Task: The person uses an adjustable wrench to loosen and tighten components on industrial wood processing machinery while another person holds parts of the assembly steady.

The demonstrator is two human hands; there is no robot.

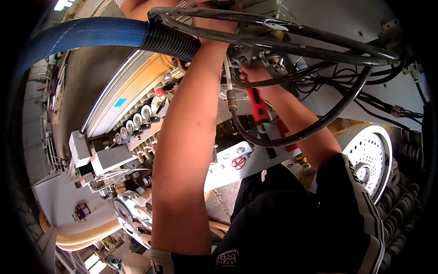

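My left forearm (187, 137) reaches up to the far middle. My left hand is mostly covered by black hoses (273, 41), so its fingers do not show. My right hand (256, 76) is closed, fingers curled around what looks like a wrench (242, 59) with a pale metal forked end. Small metal fittings (271, 58) sit just beyond this hand. A black hose loop crosses in front of my right wrist. Close below lies a red and black tool handle (258, 109). A grey hose connector (232, 97) hangs between my arms.
A ribbed blue hose (91, 34) enters from the left. Another person's arm (137, 8) shows at the top. Red-handled scissors (238, 162) rest on a white panel (219, 171). A perforated white wheel (369, 160) stands right, beside black cables (356, 91). Machine rollers (137, 121) line the left.
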